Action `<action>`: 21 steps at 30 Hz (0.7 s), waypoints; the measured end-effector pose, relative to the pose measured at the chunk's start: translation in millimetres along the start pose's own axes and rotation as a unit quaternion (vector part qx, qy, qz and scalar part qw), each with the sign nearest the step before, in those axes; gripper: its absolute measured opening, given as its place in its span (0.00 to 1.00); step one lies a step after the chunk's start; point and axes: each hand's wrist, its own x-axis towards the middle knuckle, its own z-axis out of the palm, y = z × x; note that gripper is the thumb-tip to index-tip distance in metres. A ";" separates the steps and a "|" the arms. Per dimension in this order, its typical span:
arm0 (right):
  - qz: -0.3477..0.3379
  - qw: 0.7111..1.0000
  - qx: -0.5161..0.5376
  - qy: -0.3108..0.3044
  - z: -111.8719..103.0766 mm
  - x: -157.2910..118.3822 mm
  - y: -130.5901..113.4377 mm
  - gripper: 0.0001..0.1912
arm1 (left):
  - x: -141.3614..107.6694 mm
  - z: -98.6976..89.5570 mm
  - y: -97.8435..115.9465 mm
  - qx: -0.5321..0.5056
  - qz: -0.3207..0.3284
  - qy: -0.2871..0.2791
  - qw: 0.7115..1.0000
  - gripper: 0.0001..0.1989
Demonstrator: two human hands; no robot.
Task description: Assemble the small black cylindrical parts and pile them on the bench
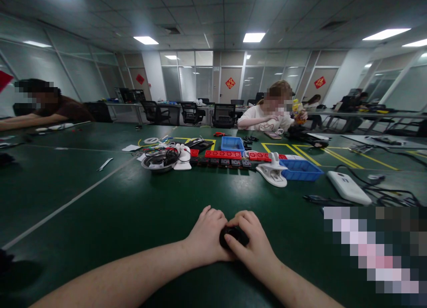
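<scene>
- On the counter point(167, 206), our left hand point(207, 234) and right hand point(256, 242), curled half-closed, hold a black object point(238, 235).
- Beyond: metal bowl point(160, 169), wires point(167, 156) inside; two blue bins point(300, 174), contents unclear.

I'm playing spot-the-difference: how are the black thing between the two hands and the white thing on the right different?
The black thing is dark; the white thing is pale. The black thing sits between the left hand and right hand; the white thing has no hand on it. Fingers partly cover the black thing, while the white thing's long top shows. Both have rounded edges.
</scene>
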 end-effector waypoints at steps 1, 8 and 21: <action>-0.009 1.000 0.006 -0.002 -0.4 0.2 0.1 0.04 | 0.6 0.0 -1.8 -0.008 0.007 0.001 1.000 0.22; -0.067 0.994 0.074 -0.038 -6.3 2.0 -2.1 0.11 | 9.9 -5.7 -20.3 -0.086 0.159 -0.069 0.981 0.16; -0.057 0.997 0.044 -0.001 -4.5 -6.2 -5.0 0.17 | 7.7 -10.5 -20.9 -0.108 0.152 -0.094 0.978 0.33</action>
